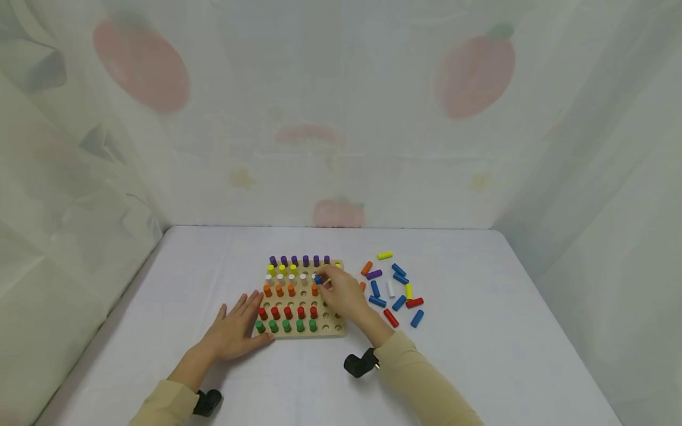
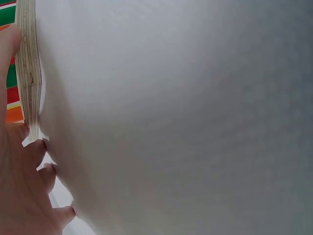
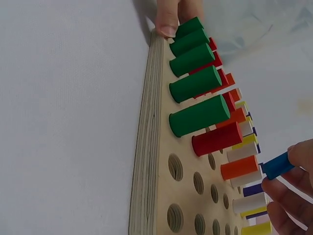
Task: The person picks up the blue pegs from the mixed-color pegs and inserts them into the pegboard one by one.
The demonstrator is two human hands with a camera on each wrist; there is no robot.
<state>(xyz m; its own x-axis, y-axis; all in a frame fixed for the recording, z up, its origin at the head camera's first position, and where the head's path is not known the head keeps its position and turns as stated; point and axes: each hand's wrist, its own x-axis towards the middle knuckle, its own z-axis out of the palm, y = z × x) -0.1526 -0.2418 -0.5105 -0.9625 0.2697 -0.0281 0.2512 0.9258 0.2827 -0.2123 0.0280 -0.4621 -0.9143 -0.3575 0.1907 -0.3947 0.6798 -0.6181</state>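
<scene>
A wooden pegboard (image 1: 333, 332) holds rows of coloured pegs: purple, yellow, white, orange, red and green. My right hand (image 1: 343, 293) is over the board's right part and pinches a blue peg (image 3: 278, 165) between thumb and fingers, above the standing pegs. My left hand (image 1: 237, 331) lies at the board's left front corner with its fingers spread along the edge. In the right wrist view, the left thumb (image 3: 167, 22) touches the corner beside the green pegs (image 3: 199, 115). Some holes and pegs are hidden under the right hand.
Loose pegs lie on the white table (image 1: 479, 355) right of the board, among them several blue pegs (image 1: 417, 318), red pegs (image 1: 391, 318), a purple peg (image 1: 375, 274) and a yellow peg (image 1: 385, 255). A printed curtain (image 1: 394, 171) stands behind the table.
</scene>
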